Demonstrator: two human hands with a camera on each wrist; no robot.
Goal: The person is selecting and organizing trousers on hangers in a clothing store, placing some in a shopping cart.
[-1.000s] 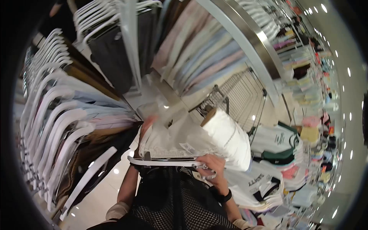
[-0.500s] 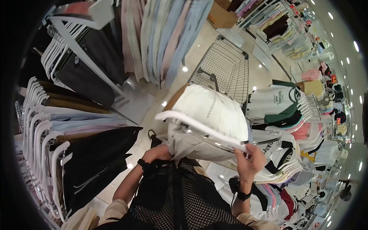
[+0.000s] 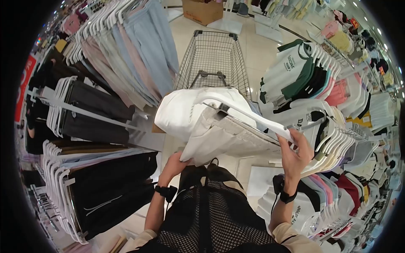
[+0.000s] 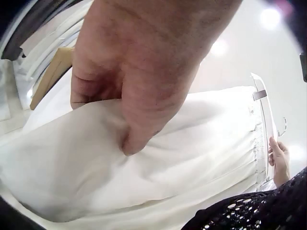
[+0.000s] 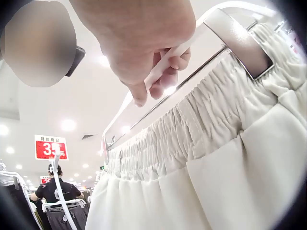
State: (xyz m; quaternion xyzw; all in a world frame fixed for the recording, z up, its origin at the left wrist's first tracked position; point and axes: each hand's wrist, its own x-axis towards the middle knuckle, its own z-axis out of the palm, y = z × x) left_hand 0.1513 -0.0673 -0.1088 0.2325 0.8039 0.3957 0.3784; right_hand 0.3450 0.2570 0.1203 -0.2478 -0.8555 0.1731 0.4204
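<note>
A pair of cream trousers with a gathered elastic waistband hangs by metal clips from a white hanger. My right hand grips the hanger's white bar near its hook, fingers curled round it in the right wrist view. Lower on the garment, my left hand pinches the cream cloth between thumb and fingers, as the left wrist view shows closely. Behind the trousers is a bulky white bundle of cloth, partly covered by them, at the near end of a wire shopping cart.
On the left stand racks with black trousers, grey trousers and pastel trousers. To the right are rails of printed tops. A cardboard box sits beyond the cart. A person in black stands among racks.
The head view has turned left. My right hand has raised the hanger to the right, tilting it; my left hand has moved from beside the waistband down to the cloth, which is now spread out.
</note>
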